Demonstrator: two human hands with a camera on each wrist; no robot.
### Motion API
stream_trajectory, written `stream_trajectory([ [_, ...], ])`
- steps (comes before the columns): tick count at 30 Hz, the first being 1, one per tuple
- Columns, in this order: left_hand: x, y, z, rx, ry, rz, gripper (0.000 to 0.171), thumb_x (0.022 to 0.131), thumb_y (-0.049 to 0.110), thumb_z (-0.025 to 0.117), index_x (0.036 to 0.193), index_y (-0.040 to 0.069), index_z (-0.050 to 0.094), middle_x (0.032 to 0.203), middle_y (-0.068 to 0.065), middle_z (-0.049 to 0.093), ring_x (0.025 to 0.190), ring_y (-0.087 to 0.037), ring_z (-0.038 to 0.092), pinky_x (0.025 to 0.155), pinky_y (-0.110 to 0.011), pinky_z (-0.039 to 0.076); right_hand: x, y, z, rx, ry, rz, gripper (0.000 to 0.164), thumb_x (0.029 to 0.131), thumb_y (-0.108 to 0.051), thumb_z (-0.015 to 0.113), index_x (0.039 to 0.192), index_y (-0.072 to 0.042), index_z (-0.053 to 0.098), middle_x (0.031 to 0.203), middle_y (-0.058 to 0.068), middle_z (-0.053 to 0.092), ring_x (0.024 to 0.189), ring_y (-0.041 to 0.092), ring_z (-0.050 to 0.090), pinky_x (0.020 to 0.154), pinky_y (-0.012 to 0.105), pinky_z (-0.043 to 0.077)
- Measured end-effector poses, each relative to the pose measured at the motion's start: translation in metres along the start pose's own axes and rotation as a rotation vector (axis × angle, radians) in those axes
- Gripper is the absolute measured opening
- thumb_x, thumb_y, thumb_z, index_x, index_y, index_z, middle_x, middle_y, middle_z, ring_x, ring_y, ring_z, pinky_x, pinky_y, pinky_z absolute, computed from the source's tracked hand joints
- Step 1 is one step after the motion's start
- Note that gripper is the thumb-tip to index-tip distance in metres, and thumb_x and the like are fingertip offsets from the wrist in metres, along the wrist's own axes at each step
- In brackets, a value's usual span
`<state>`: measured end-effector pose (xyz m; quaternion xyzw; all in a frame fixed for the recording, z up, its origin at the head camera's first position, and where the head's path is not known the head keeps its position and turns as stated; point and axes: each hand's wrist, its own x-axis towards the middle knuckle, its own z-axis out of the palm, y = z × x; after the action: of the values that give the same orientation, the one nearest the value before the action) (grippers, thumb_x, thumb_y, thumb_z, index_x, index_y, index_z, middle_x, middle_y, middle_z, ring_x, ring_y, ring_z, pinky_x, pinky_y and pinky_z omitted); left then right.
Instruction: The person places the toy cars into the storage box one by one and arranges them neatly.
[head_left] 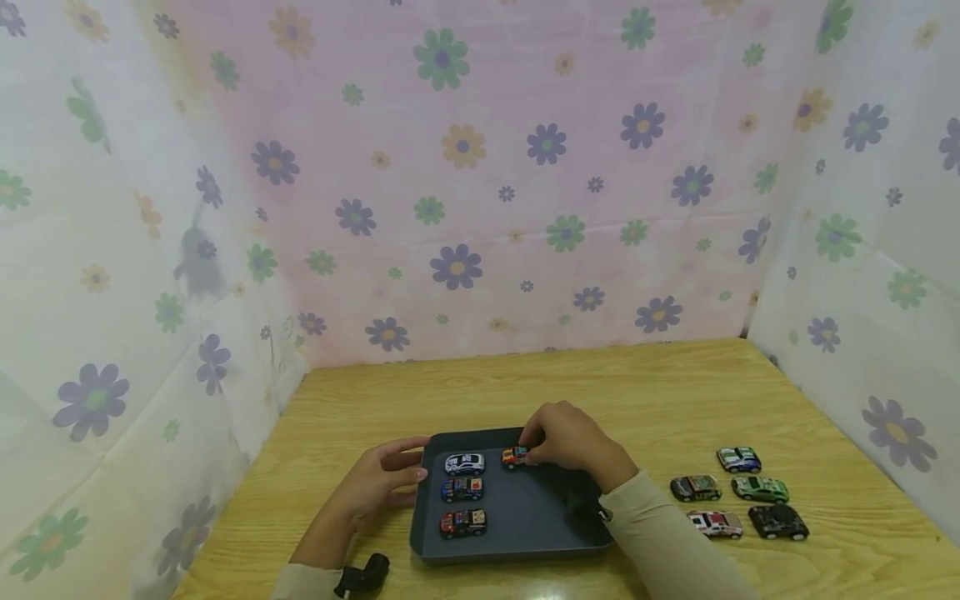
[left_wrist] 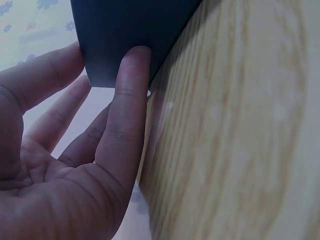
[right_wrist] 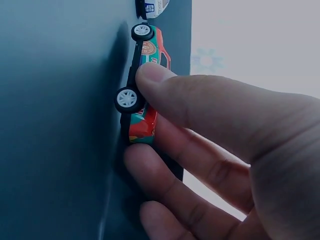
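Note:
In the head view a dark grey tray [head_left: 517, 517] lies on the wooden table. My right hand [head_left: 573, 437] is over its back part and pinches a red, green and yellow toy car [head_left: 513, 456]. The right wrist view shows the thumb against the side of this toy car [right_wrist: 149, 49], whose white-hubbed wheels are close to the tray floor. A white toy car [head_left: 465, 464], a blue toy car [head_left: 462, 489] and a red-and-black toy car [head_left: 462, 523] form a column at the tray's left. My left hand [head_left: 378, 479] touches the tray's left wall [left_wrist: 125, 30] with extended fingers.
Right of the tray, several more toy cars stand on the table [head_left: 375, 400], among them a green one [head_left: 761, 488] and a black one [head_left: 778, 522]. Flower-patterned cloth [head_left: 510, 192] encloses the back and both sides.

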<state>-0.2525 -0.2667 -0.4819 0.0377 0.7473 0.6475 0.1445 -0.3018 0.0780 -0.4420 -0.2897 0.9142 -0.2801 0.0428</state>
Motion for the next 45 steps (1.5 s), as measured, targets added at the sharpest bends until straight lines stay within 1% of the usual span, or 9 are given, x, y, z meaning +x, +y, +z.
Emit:
stream_trajectory([
  [7,0.001,0.002,0.000,0.001,0.012,-0.001,0.059,0.096,0.013,0.075,0.152,0.012,0.053,0.156,-0.031,0.044,0.129,-0.038,0.062,0.090,-0.050,0.062,0.002,0.000,0.000,-0.016,-0.001,0.017,0.014,0.083,-0.018,0.088,0.096,-0.020,0.084,0.089,-0.009,0.076,0.073,0.004,0.065,0.068,0.030,0.057],
  [13,0.000,0.004,-0.002,0.001,0.008,0.003,0.064,0.095,0.017,0.077,0.153,0.012,0.051,0.157,-0.031,0.042,0.131,-0.039,0.060,0.090,-0.051,0.062,0.003,0.000,0.001,-0.012,0.003,0.022,0.013,0.082,-0.018,0.089,0.095,-0.020,0.083,0.089,-0.009,0.076,0.073,0.004,0.065,0.068,0.029,0.057],
  [17,0.000,0.002,-0.003,-0.009,0.011,0.003,0.064,0.093,0.017,0.078,0.152,0.011,0.052,0.156,-0.032,0.042,0.129,-0.038,0.062,0.090,-0.051,0.062,0.002,0.000,0.003,0.007,0.003,0.019,0.013,0.083,-0.017,0.088,0.095,-0.019,0.084,0.090,-0.008,0.077,0.073,0.004,0.066,0.068,0.029,0.058],
  [23,-0.001,-0.004,-0.001,-0.014,0.008,-0.016,0.063,0.094,0.014,0.077,0.151,0.010,0.053,0.156,-0.033,0.041,0.131,-0.038,0.060,0.089,-0.050,0.062,-0.001,0.001,0.009,0.018,-0.008,0.010,0.013,0.082,-0.016,0.089,0.093,-0.019,0.084,0.089,-0.009,0.077,0.073,0.004,0.065,0.067,0.029,0.057],
  [31,-0.001,-0.005,0.000,-0.022,0.016,-0.016,0.063,0.095,0.011,0.076,0.152,0.009,0.051,0.157,-0.034,0.040,0.129,-0.037,0.061,0.090,-0.051,0.062,-0.001,0.001,0.011,0.027,-0.010,0.011,0.013,0.082,-0.016,0.089,0.094,-0.019,0.084,0.088,-0.009,0.077,0.073,0.004,0.065,0.067,0.028,0.057],
  [38,0.000,-0.002,0.000,-0.021,0.016,-0.018,0.064,0.093,0.015,0.078,0.152,0.011,0.052,0.157,-0.034,0.040,0.133,-0.038,0.058,0.090,-0.050,0.062,-0.001,-0.001,0.008,0.024,-0.008,0.007,0.013,0.082,-0.015,0.089,0.094,-0.019,0.084,0.088,-0.008,0.077,0.073,0.004,0.066,0.067,0.028,0.057],
  [45,0.000,0.002,0.002,-0.032,0.013,-0.008,0.062,0.096,0.010,0.075,0.153,0.009,0.051,0.157,-0.034,0.040,0.132,-0.039,0.059,0.090,-0.051,0.062,0.002,0.000,0.007,0.022,-0.005,0.008,0.014,0.081,-0.016,0.089,0.093,-0.020,0.084,0.088,-0.010,0.077,0.074,0.002,0.066,0.067,0.027,0.057],
])
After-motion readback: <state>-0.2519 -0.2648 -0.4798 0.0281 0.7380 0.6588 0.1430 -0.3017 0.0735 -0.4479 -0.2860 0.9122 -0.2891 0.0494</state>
